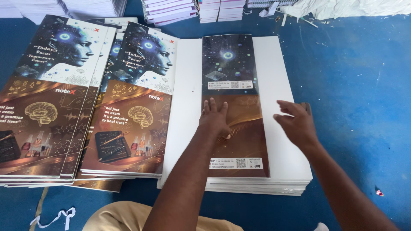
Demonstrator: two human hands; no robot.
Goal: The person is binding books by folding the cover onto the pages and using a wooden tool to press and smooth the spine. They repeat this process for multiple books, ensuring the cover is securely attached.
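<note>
Head view. Left hand [215,116] lies flat, fingers spread, pressing the printed cover sheet [234,107] atop the white stack [257,182] on the blue floor [355,85]. Right hand [296,122] hovers open over the sheet's right white margin, holding nothing. Judgement: doing this well calls for steady palm pressure and edges squared to the stack. The sheet is long, with a dark upper and brown lower band between white margins. Finished cover piles [124,107] sit just left.
</note>
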